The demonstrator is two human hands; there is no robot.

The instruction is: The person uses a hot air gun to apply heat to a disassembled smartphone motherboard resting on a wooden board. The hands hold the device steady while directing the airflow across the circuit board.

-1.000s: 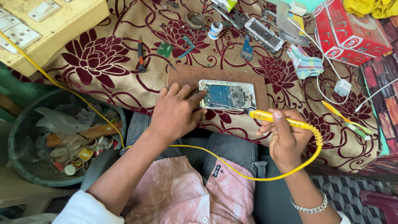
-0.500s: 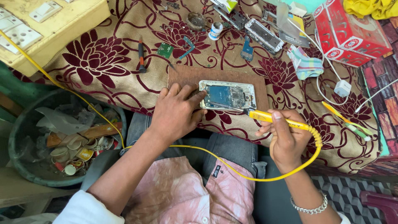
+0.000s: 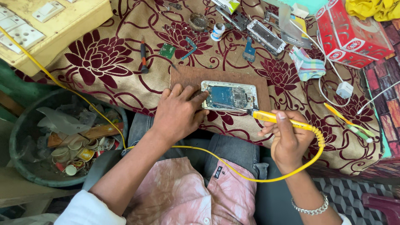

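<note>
Heat is the risk: right hand [image 3: 287,139] grips iron [image 3: 277,118] on phone [image 3: 229,95]; left hand [image 3: 179,112], fingers flat, steadies it, burnably close.

Red-and-white carton [image 3: 354,33] at the table's far right corner

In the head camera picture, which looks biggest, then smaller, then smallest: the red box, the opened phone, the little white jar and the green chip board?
1. Red box, clearly the largest.
2. Opened phone under the left hand's fingers.
3. and 4. White jar and green circuit board: both tiny and look about alike, so no ranking between them.
</note>
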